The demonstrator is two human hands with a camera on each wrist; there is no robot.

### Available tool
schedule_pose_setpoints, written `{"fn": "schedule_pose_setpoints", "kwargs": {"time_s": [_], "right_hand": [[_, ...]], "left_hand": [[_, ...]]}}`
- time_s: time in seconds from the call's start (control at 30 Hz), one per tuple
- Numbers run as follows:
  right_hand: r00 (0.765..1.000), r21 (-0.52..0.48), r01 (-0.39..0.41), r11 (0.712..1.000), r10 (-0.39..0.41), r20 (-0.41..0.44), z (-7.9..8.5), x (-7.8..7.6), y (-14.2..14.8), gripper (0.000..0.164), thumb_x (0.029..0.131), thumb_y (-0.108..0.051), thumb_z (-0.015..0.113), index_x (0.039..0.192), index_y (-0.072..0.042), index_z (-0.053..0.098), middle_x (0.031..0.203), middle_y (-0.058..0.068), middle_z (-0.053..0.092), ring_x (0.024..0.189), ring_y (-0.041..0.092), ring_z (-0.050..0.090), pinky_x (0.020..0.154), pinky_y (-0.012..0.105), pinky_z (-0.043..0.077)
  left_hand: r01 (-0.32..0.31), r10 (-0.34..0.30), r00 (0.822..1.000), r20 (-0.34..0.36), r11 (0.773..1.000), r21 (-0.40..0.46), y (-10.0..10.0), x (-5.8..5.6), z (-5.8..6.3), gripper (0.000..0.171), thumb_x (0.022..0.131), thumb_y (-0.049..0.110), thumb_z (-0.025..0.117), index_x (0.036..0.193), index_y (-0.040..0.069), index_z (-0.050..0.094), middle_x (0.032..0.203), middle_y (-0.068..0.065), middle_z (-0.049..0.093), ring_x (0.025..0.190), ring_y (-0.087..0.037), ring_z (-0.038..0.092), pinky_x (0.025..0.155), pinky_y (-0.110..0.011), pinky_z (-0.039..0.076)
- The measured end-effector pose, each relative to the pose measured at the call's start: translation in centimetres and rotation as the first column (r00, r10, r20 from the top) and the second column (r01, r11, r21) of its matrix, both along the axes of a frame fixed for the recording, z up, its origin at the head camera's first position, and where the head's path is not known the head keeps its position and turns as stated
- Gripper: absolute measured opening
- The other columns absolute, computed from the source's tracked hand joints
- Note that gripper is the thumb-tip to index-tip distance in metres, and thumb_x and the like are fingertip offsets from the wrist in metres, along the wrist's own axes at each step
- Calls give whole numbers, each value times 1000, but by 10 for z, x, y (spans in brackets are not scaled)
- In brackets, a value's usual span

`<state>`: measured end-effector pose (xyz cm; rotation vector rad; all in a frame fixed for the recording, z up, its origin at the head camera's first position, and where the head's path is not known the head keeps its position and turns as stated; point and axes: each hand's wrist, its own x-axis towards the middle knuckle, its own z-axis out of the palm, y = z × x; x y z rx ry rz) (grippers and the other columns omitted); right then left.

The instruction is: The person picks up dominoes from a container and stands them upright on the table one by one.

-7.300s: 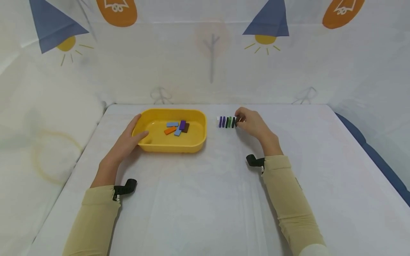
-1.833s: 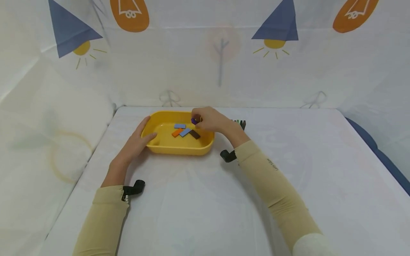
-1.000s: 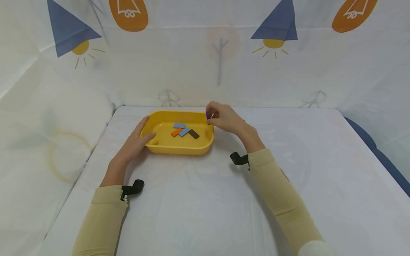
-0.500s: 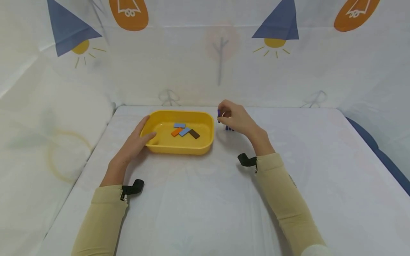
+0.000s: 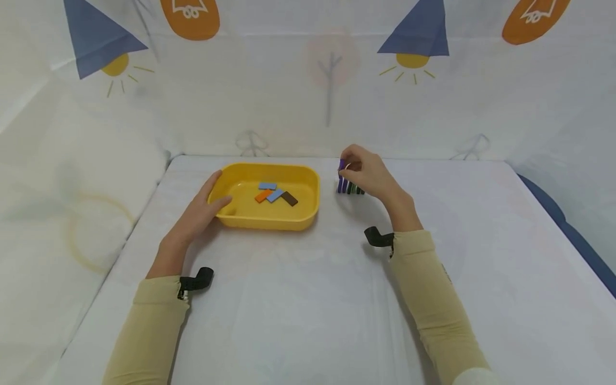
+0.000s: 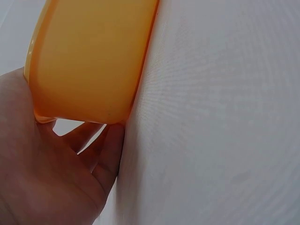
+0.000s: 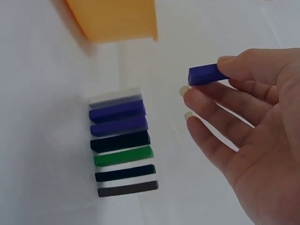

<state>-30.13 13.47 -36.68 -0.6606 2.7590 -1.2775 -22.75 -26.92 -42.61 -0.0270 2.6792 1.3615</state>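
Observation:
My left hand (image 5: 194, 214) grips the left end of a yellow plastic tray (image 5: 262, 223); its thumb lies at the near corner, its fingers along the outer side. Several flat dominoes lie inside, including an orange domino (image 5: 263, 196) and a brown domino (image 5: 290, 198). To the tray's right, my right hand (image 5: 372, 174) pinches a purple domino (image 7: 204, 75) between thumb and fingers, raised above the table. Below it stands a row of dominoes, seen in the right wrist view: a white domino (image 7: 115, 97) nearest the tray, then purple, dark, green (image 7: 123, 156) and brown ones.
A white cloth covers the table (image 5: 289, 299). Close behind its far edge hangs a white printed curtain (image 5: 269, 96). A dark blue object (image 5: 568, 230) shows beyond the right edge. Each sleeve carries a small black wrist camera (image 5: 379, 237).
My right hand has taken the purple domino out of the tray and carried it right, to above the white end of the row. My left hand has stayed on the tray.

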Motion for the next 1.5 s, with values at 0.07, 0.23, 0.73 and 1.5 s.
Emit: {"fn": "schedule_pose_setpoints", "kwargs": {"time_s": [0.07, 0.23, 0.73, 1.5], "right_hand": [[1000, 9, 8, 1000, -7, -2, 0, -1, 4, 29, 93, -12, 64, 120, -7, 55, 118, 12, 64, 107, 28, 63, 97, 45, 53], [999, 9, 37, 999, -37, 5, 0, -4, 14, 27, 93, -10, 63, 118, -7, 55, 116, 12, 64, 107, 28, 64, 91, 43, 54], [994, 1, 112, 994, -112, 8, -5, -7, 36, 23, 90, -4, 59, 113, -3, 53, 112, 16, 64, 104, 29, 65, 85, 41, 52], [980, 124, 164, 979, -177, 95, -24, -11, 62, 24, 89, -7, 61, 113, -5, 55, 115, 18, 67, 106, 31, 62, 85, 40, 48]], "left_hand": [[-1, 1, 1000, 1, 1000, -5, 0, 0, 1, 75, 100, 49, 49, 157, 47, -1, 169, 10, -1, 157, -27, 2, 123, -64, 5], [4, -4, 1000, 8, 1000, -9, 0, 1, 3, 75, 100, 50, 49, 156, 47, -1, 169, 10, -2, 157, -28, 2, 123, -65, 5], [12, -12, 1000, -1, 1000, -3, -1, 2, 2, 76, 100, 51, 49, 156, 47, -3, 169, 9, -3, 157, -29, 0, 122, -65, 5], [20, -20, 1000, -6, 1000, -6, -1, 3, 3, 75, 100, 50, 48, 156, 47, -2, 169, 9, -3, 157, -30, 1, 122, -66, 5]]}}
